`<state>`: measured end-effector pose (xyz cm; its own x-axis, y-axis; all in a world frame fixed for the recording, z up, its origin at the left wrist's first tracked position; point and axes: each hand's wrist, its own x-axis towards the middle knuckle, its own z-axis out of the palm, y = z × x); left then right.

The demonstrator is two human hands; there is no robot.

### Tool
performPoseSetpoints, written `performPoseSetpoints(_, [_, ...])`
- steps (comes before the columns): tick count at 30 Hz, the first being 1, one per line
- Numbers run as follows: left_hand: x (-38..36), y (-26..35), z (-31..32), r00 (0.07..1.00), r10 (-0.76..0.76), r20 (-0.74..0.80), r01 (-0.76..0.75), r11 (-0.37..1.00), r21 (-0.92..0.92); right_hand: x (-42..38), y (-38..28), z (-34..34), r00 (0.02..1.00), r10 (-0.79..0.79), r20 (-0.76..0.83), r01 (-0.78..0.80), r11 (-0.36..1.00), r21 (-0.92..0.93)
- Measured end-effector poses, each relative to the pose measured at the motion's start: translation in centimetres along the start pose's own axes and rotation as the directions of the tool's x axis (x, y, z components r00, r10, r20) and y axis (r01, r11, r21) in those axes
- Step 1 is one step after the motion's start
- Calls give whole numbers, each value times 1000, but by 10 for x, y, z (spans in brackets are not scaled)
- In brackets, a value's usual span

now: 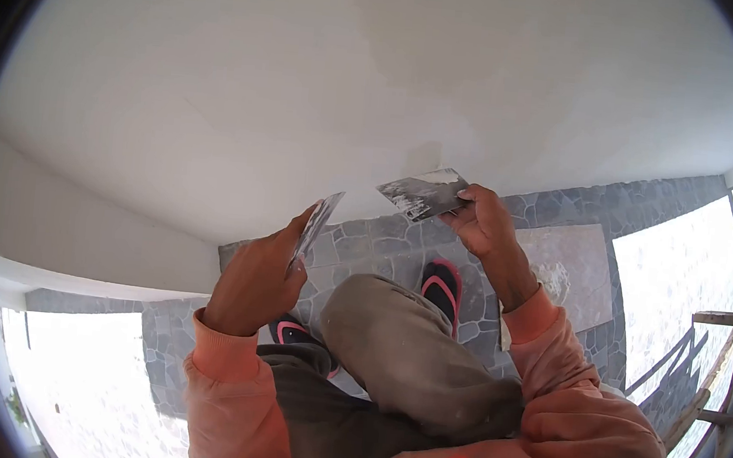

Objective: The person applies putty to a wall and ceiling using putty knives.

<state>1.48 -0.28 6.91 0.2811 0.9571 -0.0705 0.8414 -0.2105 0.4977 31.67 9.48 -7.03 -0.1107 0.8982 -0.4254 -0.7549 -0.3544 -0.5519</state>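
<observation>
Flat metal putty blades, both smeared with white filler, are seen at the middle of the head view. One thin grey blade (318, 220), seen almost edge-on, is clamped in the closed fingers of the left hand (257, 280), left of centre. A wider rectangular blade (424, 193) is pinched between thumb and fingers of the right hand (482, 222), just right of centre, its face against the smooth white wall (309, 93) filling the upper frame. Below, grey trousers (399, 354), black-and-pink sandals (441, 290) and grey stone paving (365, 246) are shown. Orange sleeves (548, 350) cover both forearms.
</observation>
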Motion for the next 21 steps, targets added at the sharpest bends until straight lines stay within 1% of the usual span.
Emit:
performPoseSetpoints(2, [0, 2, 0, 999, -27, 38, 26, 1000, 10, 16, 34, -51, 990, 67, -126, -67, 998, 3])
performPoseSetpoints(4, [3, 5, 2, 996, -54, 74, 54, 999, 9, 51, 73, -112, 964, 126, -236, -127, 992, 11])
performPoseSetpoints(6, [7, 5, 5, 993, -72, 94, 72, 997, 5, 88, 106, -161, 948, 108, -301, -105, 994, 26])
performPoseSetpoints(8, [10, 4, 8, 992, -84, 98, 85, 996, -4, 116, 130, -188, 936, 108, -334, -104, 994, 30])
performPoseSetpoints(10, [15, 5, 10, 990, -97, 106, 97, 995, 2, 135, 140, -197, 930, 121, -348, -118, 993, 28])
performPoseSetpoints(13, [24, 9, 9, 981, -131, 146, 132, 991, -4, 157, 157, -201, 938, 116, -326, -120, 993, 9])
performPoseSetpoints(17, [33, 10, 12, 973, -154, 172, 159, 987, -17, 172, 169, -207, 961, 115, -252, -114, 993, 17])
performPoseSetpoints(19, [34, 9, 12, 976, -145, 162, 151, 988, -21, 176, 170, -204, 965, 103, -243, -107, 994, -2])
performPoseSetpoints(21, [35, 6, 13, 979, -120, 165, 124, 992, -14, 178, 174, -201, 959, 76, -273, -71, 997, 29])
